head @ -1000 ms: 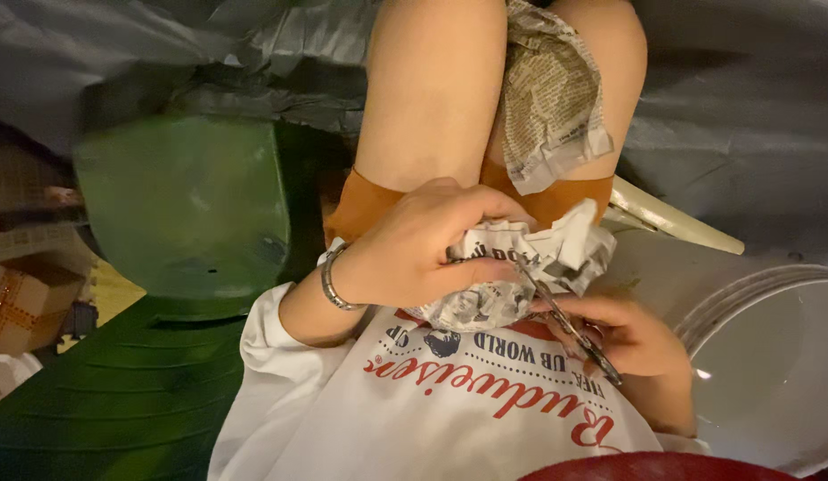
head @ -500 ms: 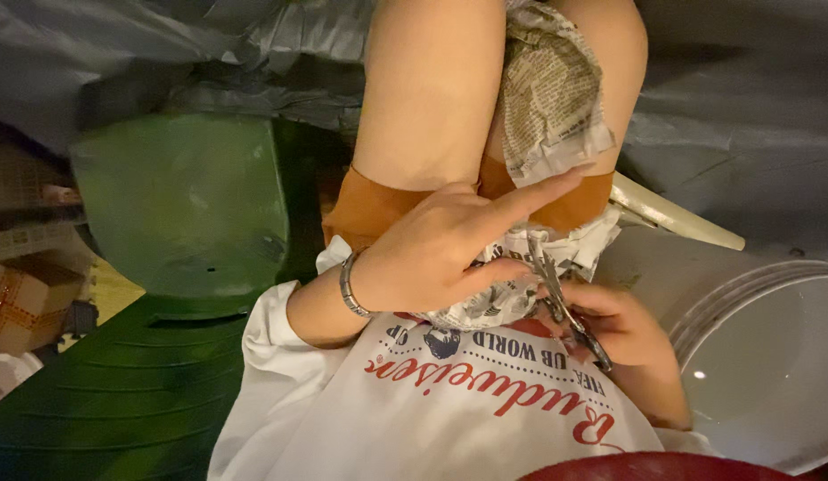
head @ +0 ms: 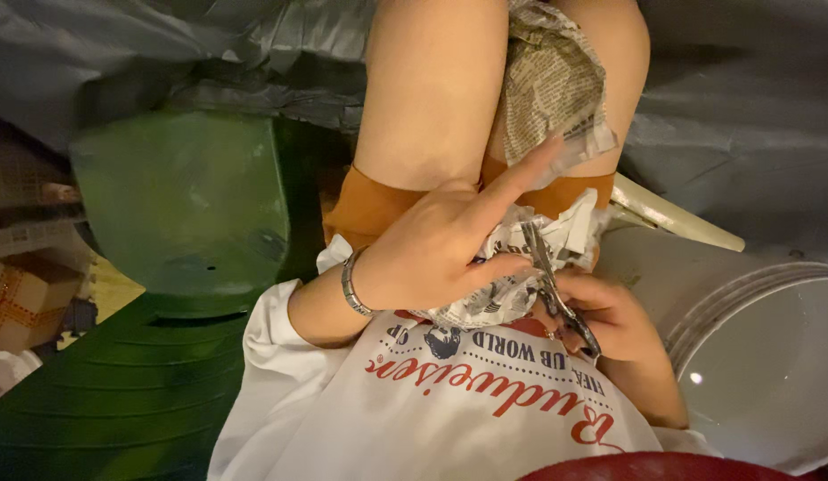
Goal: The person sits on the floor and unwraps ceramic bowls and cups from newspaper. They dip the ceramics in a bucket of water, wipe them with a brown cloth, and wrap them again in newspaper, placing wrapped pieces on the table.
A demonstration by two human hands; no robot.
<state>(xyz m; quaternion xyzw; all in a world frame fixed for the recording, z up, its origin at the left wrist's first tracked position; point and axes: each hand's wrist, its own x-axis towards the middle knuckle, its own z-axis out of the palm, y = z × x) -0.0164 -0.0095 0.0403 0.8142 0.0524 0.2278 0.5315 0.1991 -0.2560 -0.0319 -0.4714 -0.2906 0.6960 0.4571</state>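
On the lap, left hand (head: 440, 249) grips crumpled newspaper (head: 503, 285); right hand (head: 610, 316) holds slim metal scissors (head: 556, 285).

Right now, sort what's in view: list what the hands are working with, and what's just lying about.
In use:
- left hand on crumpled newspaper
- right hand with scissors, blades in the paper

Lying about:
- green plastic chair
- stacked white bowls
- newspaper piece on lap
- grey sheet
- cardboard box
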